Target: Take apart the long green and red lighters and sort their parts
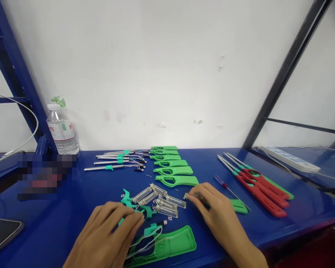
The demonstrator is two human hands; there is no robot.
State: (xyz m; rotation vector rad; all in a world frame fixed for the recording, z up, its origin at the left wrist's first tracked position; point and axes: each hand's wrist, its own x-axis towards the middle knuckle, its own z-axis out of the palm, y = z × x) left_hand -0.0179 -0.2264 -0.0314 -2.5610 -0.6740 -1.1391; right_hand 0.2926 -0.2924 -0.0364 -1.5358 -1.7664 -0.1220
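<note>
My left hand [108, 229] is closed, fingers pressed together over the left end of an open green lighter shell half [181, 242]. Its fingertips hide whatever they touch. White wires, a teal trigger [152, 229] and a small black igniter [161, 223] lie at that shell. Loose teal triggers [126, 197] sit just beyond the hand. In my right hand [216, 208], thumb and fingers pinch a clear fuel tank [187, 195], mostly covered. Under that hand another green shell piece [239, 206] pokes out. Between the hands lie several clear fuel tanks [166, 204].
Green shell halves [181, 181] line the back, beside metal lighter tubes [100, 168] with wires. At right are a screwdriver [225, 185] and red-handled lighters [259, 191]. A bottle [61, 130], phone [2, 234] and power strip [290, 159] stand around the blue table [80, 193].
</note>
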